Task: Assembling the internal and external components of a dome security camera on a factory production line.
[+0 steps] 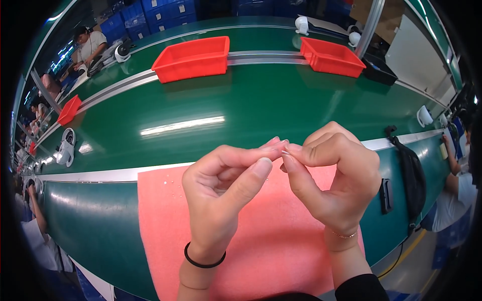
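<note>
Above the pink mat (266, 246), my right hand (341, 178) is pinching a tiny pale piece (285, 152) beside my left hand (216, 193), whose grip I can't tell; bits (165, 183) are lying loose, finished work isn't showing.

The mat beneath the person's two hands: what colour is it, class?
The mat is salmon pink, seen best in the head view.

No lettering or number can be read. Far away, to the left, at least 3 small white rectangular labels (182, 8) stand on stacked blue plastic bins (170, 12), too small to make out.
</note>
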`<state>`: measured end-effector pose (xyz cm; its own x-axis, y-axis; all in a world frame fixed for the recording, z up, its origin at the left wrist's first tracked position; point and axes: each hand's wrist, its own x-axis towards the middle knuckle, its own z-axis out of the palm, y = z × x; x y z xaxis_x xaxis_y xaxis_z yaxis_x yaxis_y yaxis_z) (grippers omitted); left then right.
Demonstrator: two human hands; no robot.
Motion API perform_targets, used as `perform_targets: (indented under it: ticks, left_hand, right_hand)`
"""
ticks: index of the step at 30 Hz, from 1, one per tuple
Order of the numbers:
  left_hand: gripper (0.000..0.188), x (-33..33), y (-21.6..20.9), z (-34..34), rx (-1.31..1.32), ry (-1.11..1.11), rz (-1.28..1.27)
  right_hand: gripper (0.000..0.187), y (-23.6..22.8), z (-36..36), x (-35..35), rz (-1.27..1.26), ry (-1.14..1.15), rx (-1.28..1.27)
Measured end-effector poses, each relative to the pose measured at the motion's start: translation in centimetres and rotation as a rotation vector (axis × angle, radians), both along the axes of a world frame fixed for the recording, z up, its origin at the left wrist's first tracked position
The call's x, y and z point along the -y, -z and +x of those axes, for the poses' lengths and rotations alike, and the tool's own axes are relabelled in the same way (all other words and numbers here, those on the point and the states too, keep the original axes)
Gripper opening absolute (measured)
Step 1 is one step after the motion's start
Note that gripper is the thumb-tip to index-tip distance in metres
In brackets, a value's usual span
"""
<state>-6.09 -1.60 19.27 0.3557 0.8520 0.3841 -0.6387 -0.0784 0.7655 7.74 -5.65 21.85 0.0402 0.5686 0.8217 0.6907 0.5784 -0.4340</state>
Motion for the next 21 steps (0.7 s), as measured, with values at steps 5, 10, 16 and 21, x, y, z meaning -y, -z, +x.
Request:
perform_targets:
  ticks: [5,10,16,21]
  left_hand:
    - [0.005,0.06,-0.11,0.01,0.003,-0.01,0.021]
    - [0.005,0.16,0.11,0.01,-0.02,-0.067,0.116]
    - [0.007,0.52,0.56,0.39,-0.055,-0.147,0.167]
    - [0.009,0.55,0.69,0.84,-0.05,-0.149,0.18]
  right_hand:
    - [0.017,-0.14,-0.21,-0.23,0.03,0.028,-0.025]
    - [0.023,-0.17,-0.27,0.0,0.021,0.014,0.033]
    - [0.023,-0.08,-0.26,0.08,0.014,0.016,0.041]
    - [0.022,-0.16,-0.1,0.09,0.017,0.03,0.05]
